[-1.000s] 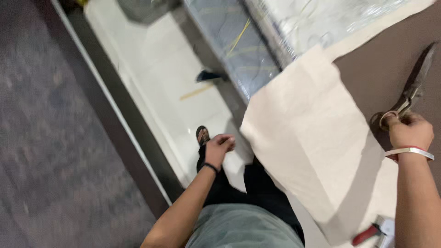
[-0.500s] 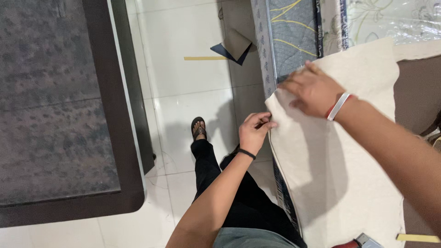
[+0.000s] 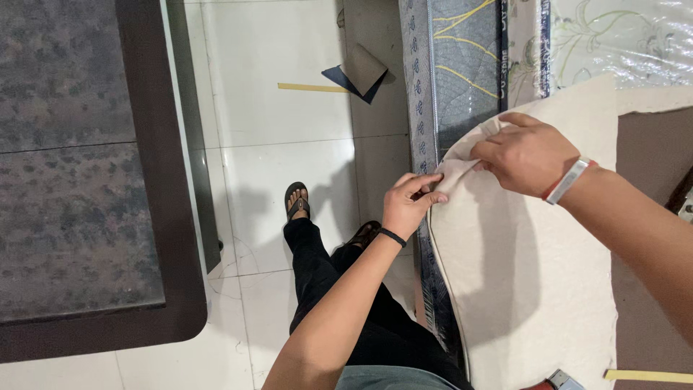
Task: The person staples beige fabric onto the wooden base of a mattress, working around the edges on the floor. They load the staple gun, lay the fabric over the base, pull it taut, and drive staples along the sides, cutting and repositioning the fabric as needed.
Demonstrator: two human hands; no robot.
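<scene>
Home room: white tiled floor (image 3: 274,173), plastic-wrapped quilted mattress (image 3: 462,65), dark stone-topped table (image 3: 72,180), cream cloth (image 3: 527,274).

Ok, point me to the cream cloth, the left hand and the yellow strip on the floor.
cream cloth (image 3: 520,289), head view, on its flat middle.
left hand (image 3: 408,206), head view, on the back of the hand pinching the cloth's edge.
yellow strip (image 3: 310,88), head view, midway along it on the white tiles.

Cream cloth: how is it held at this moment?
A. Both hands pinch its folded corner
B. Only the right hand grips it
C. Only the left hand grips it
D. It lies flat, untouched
A: the left hand and right hand both pinch the cream cloth at its folded corner.
</scene>
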